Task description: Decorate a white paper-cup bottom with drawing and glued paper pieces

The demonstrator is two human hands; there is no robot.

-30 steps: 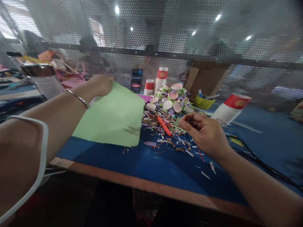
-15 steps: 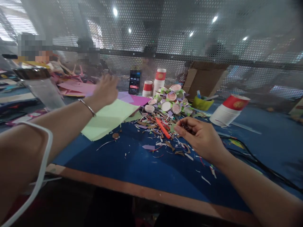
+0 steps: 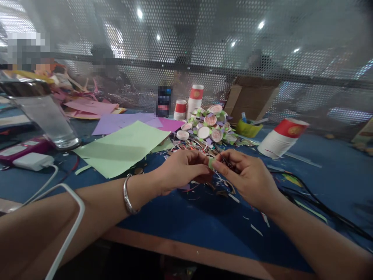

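Note:
A small piece of light green paper (image 3: pixel 211 163) is pinched between the thumb and fingers of my right hand (image 3: pixel 243 175). Tucked in the same palm is a dark, thin tool (image 3: pixel 225 160), mostly hidden, which looks like small scissors. My left hand (image 3: pixel 186 167), with a silver bangle at the wrist, has its fingers closed at the left edge of the green piece. Below and behind the hands lie loose paper scraps (image 3: pixel 192 146). Just past them is a heap of cut paper-cup bases (image 3: pixel 210 124) with green and purple tabs.
Green sheets (image 3: pixel 122 146) and purple sheets (image 3: pixel 122 122) lie left. Behind stand a phone (image 3: pixel 163 102) and stacked paper cups (image 3: pixel 196 101). A tilted cup stack (image 3: pixel 281 138), a yellow-green container (image 3: pixel 247 128) and black cables (image 3: pixel 317 200) are right. A glass bottle (image 3: pixel 49 116) and white charger (image 3: pixel 33 160) are far left.
My left hand has come back from above the coloured sheets, toward me and right, to meet the green piece at my right hand. My right hand has hardly moved.

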